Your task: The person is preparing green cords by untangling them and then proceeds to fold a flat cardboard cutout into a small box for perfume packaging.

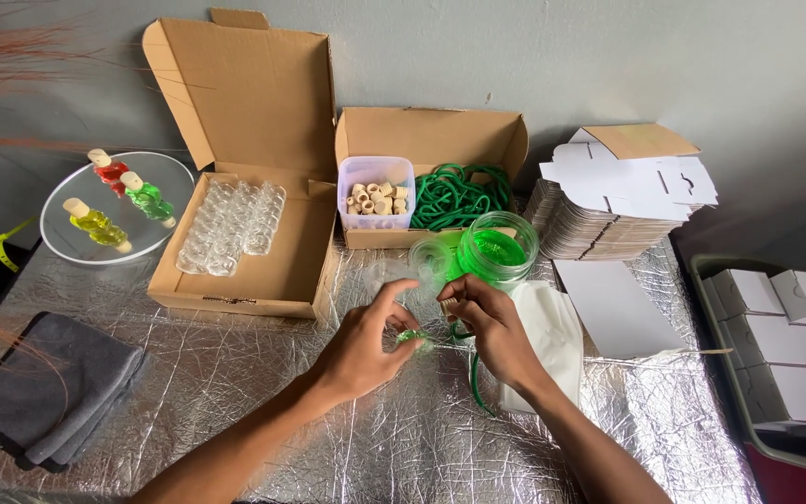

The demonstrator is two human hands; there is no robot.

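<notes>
Both hands above crinkled silver foil table cover (235,392). Left hand (366,341) pinching a small clear glass bottle with green liquid (410,338) between thumb and fingers, just in front of the wide clear glass jar of green liquid (496,247). Right hand (489,322) closed on a small piece at the bottle's mouth, perhaps a cork, hard to tell; a green cord (474,373) hanging from under this hand.

For doing this step well, by judgement: bottle kept upright, grip firm but gentle because thin glass, stopper pressed straight and not tilted, cord kept away from the liquid.

Counted: three finished small bottles with cork stoppers (114,201) on a round mirror plate (67,238), one red, one green, one yellow. Two open brown cardboard boxes: the big one (254,112) with many empty clear bottles (230,224), too many to count surely; the smaller one (436,140) with one plastic tub of corks (377,191) and a bundle of green cord (459,194). One stack of flat white carton blanks (608,201). About five folded white boxes (776,327) in a grey tray at right. One folded grey cloth (48,392) at left.
</notes>
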